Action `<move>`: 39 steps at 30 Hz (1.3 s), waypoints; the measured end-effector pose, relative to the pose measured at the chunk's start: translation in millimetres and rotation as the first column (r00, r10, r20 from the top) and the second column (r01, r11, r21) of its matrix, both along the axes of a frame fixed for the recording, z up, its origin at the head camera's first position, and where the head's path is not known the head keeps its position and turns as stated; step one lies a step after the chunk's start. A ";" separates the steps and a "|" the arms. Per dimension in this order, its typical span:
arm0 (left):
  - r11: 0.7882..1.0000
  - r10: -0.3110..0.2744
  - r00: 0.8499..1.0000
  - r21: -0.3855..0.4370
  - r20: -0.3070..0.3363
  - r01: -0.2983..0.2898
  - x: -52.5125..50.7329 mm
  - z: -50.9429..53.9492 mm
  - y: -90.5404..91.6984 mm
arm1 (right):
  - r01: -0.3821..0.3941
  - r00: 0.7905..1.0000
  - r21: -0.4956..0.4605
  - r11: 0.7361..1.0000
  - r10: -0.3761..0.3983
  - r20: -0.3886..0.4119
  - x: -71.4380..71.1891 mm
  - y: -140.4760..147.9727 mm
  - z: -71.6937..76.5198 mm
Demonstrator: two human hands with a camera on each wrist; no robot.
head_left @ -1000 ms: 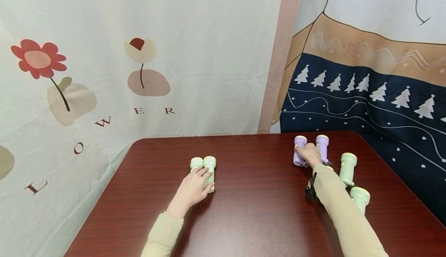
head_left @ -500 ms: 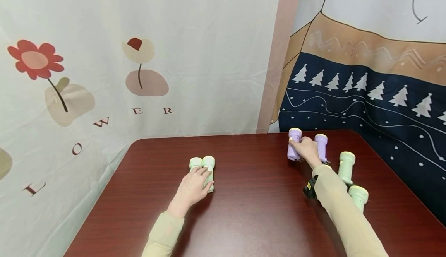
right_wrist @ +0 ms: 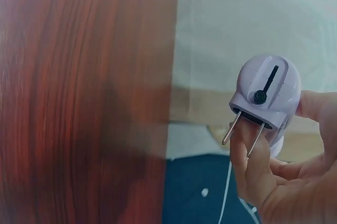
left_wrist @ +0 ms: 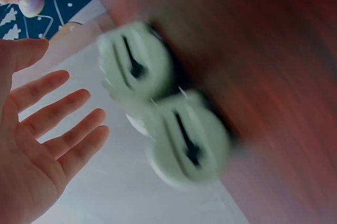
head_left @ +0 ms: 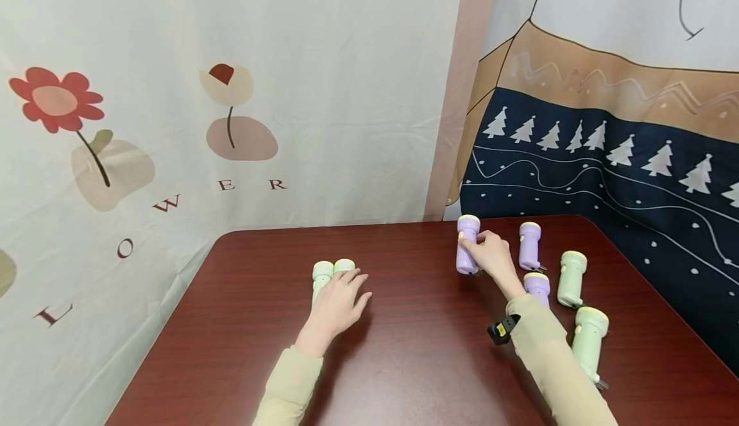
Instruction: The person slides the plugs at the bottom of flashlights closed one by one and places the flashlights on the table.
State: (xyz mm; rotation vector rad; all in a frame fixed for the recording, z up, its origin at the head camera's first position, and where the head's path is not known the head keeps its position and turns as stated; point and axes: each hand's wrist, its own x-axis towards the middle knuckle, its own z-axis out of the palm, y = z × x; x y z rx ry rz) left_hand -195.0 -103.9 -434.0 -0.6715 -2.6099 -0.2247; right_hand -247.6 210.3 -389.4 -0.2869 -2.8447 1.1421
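My right hand (head_left: 493,258) grips a purple flashlight (head_left: 465,256) by its body near the table's far edge. In the right wrist view, two metal plug prongs stick out of the tail of this purple flashlight (right_wrist: 268,87), and fingers and thumb wrap its sides. My left hand (head_left: 337,304) hovers by two pale green flashlights, the left one (head_left: 321,273) and the right one (head_left: 344,264), which lie side by side. The left wrist view shows the left hand (left_wrist: 42,140) with fingers extended, apart from the blurred tail ends of the green flashlights (left_wrist: 139,69).
Two more purple flashlights, one far (head_left: 529,246) and one nearer (head_left: 537,287), lie to the right. Beyond them are two pale green flashlights, one (head_left: 571,278) behind the other (head_left: 589,339). All lie on the reddish-brown table (head_left: 416,362); printed curtains hang behind it.
My right hand has picked up the purple flashlight and carried it left, away from the other purple ones. The left hand has lifted off the green flashlights and shifted slightly right.
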 end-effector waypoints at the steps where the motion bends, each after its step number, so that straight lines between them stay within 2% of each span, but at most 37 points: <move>1: 1.000 -0.004 1.000 0.004 0.001 0.004 -0.1 1.1 3.8 | -0.006 1.000 -0.007 1.000 0.006 -0.002 2.6 -3.5 0.4; 8: 0.998 -0.036 0.999 0.048 -0.003 0.036 0.7 5.2 30.6 | -0.033 0.998 -0.042 0.999 0.031 -0.053 16.4 -23.2 -2.4; 17: 0.992 -0.083 0.996 0.087 -0.044 0.086 1.9 6.4 65.3 | -0.050 0.997 -0.074 0.996 0.046 -0.062 29.5 -43.7 -3.7; 21: 0.991 -0.099 0.995 0.092 -0.026 0.101 3.4 6.7 76.9 | -0.050 0.996 -0.083 0.995 0.043 -0.075 33.7 -50.5 -2.2; 29: 0.990 -0.113 0.993 0.082 0.025 0.111 7.1 5.0 90.6 | -0.046 0.994 -0.081 0.996 0.038 -0.100 37.8 -58.8 -5.8; 39: 0.991 -0.103 0.995 0.087 0.003 0.103 9.1 4.1 98.0 | -0.047 0.995 -0.079 0.996 0.039 -0.093 40.1 -64.0 -6.8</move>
